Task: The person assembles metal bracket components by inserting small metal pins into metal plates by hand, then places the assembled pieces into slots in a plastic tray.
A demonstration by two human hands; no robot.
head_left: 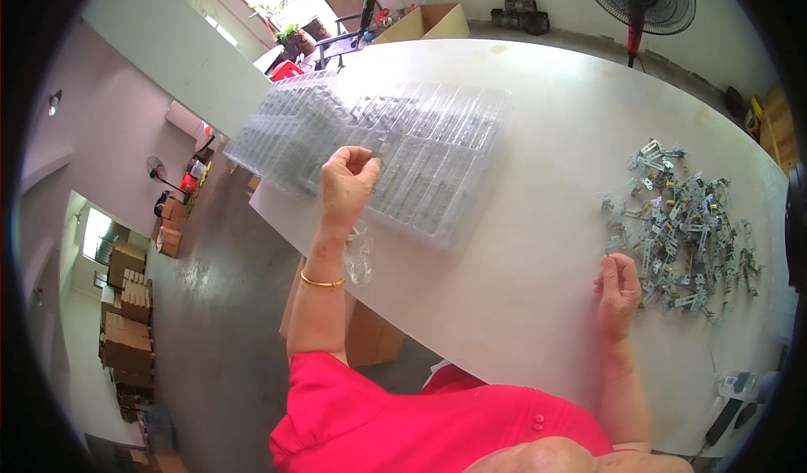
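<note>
My left hand [346, 189] reaches over clear plastic compartment trays [437, 208], its thumb and fingers pinched together. A small dark bit shows at those fingertips, too small to make out. Rows of small dark pieces fill many of the tray's slots. On the right, my right hand [619, 298] is closed in a pinch at the near left edge of a loose pile of small metal parts [685, 229]. Something thin and grey peeks out above its fingertips, its kind unclear. The pile holds silvery, flat, perforated pieces with some brass-coloured bits.
A large pale table [538, 305] carries trays and pile. Clear plastic strips [360, 254] hang by its left edge, above a cardboard box [374, 334]. Tools with dark handles [725, 420] lie at the near right. A standing fan [637, 2] and an open carton [424, 23] are beyond the table.
</note>
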